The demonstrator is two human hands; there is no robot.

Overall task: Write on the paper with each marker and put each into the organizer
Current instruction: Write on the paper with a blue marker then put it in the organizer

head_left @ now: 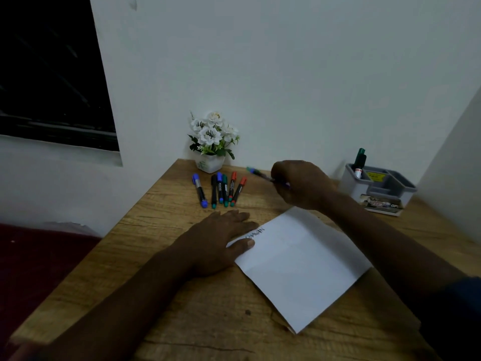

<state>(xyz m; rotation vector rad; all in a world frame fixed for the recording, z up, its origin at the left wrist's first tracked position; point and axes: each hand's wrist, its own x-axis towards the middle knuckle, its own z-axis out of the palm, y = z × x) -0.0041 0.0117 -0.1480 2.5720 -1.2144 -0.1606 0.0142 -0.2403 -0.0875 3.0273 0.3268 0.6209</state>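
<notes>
A white sheet of paper (302, 267) lies on the wooden table (182, 308), with a short line of writing near its upper left corner. My left hand (218, 243) lies flat, its fingers pressing that corner. My right hand (299, 183) is raised above the table behind the paper and grips a marker (257, 172) whose green-blue end sticks out to the left. Several markers (221, 190) with blue, green and red caps lie in a loose row at the back. A grey organizer (377, 186) stands at the back right with a green marker (360, 160) upright in it.
A small white pot of white flowers (212, 142) stands against the wall behind the marker row. The wall runs along the table's far edge and right side. A dark red surface (33, 261) lies beyond the table's left edge.
</notes>
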